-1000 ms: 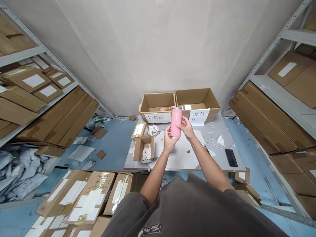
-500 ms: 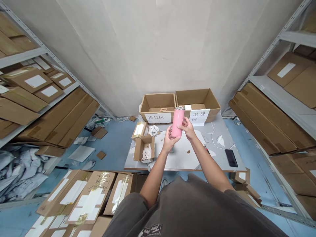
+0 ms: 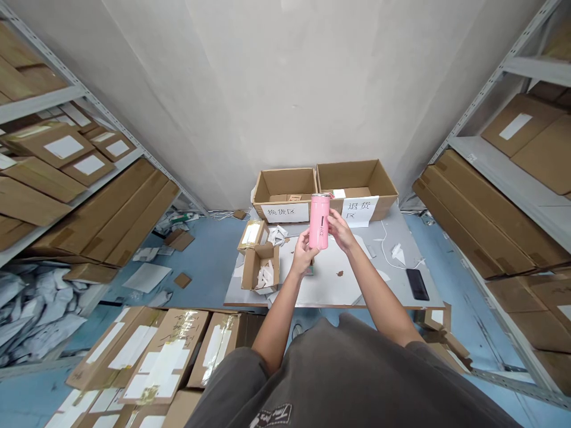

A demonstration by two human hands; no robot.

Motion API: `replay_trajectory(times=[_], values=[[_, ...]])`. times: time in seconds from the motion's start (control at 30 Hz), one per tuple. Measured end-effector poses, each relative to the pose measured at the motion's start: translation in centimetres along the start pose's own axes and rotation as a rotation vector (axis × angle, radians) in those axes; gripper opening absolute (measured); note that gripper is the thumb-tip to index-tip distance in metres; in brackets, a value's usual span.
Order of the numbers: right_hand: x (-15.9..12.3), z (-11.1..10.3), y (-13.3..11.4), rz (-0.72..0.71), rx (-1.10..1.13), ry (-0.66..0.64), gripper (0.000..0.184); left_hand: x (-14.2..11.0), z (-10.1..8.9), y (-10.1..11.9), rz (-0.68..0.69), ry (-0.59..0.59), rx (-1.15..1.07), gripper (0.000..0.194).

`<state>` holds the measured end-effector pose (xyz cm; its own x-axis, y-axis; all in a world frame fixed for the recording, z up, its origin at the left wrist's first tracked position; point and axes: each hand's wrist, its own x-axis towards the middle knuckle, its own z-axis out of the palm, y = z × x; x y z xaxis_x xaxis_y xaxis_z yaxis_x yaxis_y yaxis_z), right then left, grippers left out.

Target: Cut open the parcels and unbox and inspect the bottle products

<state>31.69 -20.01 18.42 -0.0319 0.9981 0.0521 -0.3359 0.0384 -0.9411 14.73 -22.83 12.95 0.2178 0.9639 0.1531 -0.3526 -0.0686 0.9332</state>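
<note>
A pink tumbler (image 3: 319, 221) with a metal rim is held upright above the table, dark lettering on the side facing me. My left hand (image 3: 304, 252) is closed around its lower left side. At its right side, the fingers of my right hand (image 3: 341, 230) grip the tumbler higher up, partly hidden behind it. Below the hands lies the white-topped table (image 3: 328, 288). Part of a small green item (image 3: 309, 270) shows beside my left wrist.
Two open cartons with paper signs, the left carton (image 3: 285, 177) and right carton (image 3: 386, 189), stand at the table's back. A small open box (image 3: 248, 276) holds crumpled paper. A phone (image 3: 417, 285) lies at right. Shelves with boxes (image 3: 66, 145) flank both sides; taped cartons (image 3: 178, 333) are stacked front left.
The tumbler has been turned so that dark lettering now faces me, and it stands straighter. My right hand has shifted its hold toward the tumbler's right side.
</note>
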Motion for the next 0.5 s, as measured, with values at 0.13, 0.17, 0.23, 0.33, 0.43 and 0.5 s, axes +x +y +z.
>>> replay_trajectory(times=[0.13, 0.17, 0.23, 0.33, 0.43, 0.5], values=[[0.12, -0.15, 0.02, -0.007, 0.022, -0.020, 0.066, -0.25, -0.20, -0.34, -0.064, -0.068, -0.075, 0.092], [0.12, -0.15, 0.13, -0.016, 0.026, -0.008, 0.066, -0.28, -0.24, -0.32, -0.073, -0.072, -0.072, 0.094], [0.07, -0.11, 0.36, -0.034, 0.024, 0.019, 0.066, -0.27, -0.33, -0.14, -0.072, -0.062, -0.036, 0.098], [-0.06, 0.06, 0.57, -0.051, 0.007, 0.040, 0.069, -0.20, -0.45, 0.24, -0.060, -0.037, 0.045, 0.099], [-0.17, 0.33, 0.52, -0.055, 0.001, 0.036, 0.074, -0.16, -0.48, 0.41, -0.052, -0.020, 0.087, 0.096], [-0.20, 0.44, 0.42, -0.048, -0.008, 0.027, 0.077, -0.17, -0.43, 0.35, -0.043, -0.006, 0.097, 0.093]])
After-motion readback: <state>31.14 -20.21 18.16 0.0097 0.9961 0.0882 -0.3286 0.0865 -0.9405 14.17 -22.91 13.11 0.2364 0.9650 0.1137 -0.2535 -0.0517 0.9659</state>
